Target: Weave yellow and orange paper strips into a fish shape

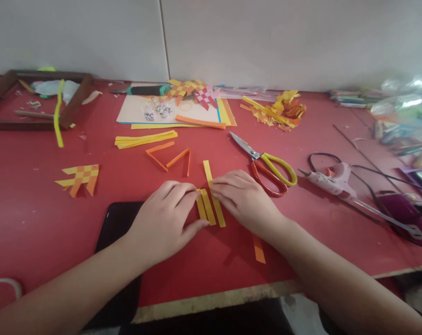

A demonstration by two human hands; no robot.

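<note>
Handwork on red tabletop [183,274]
Left hand [167,218], thumb and fingers parted; right hand [244,197], grip unclear; from centre, scissors [255,155] at three o'clock; at six, right fingertips touch a long yellow strip [219,214], left ones short strips [207,207].

short yellow strips [208,209] | side by side | longer yellow strip [218,211] | alongside

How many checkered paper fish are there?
3 I see: a yellow-orange checkered paper fish left of the left hand, another yellow-orange fish and a pink-white fish together at the back. More may hide there.
</note>
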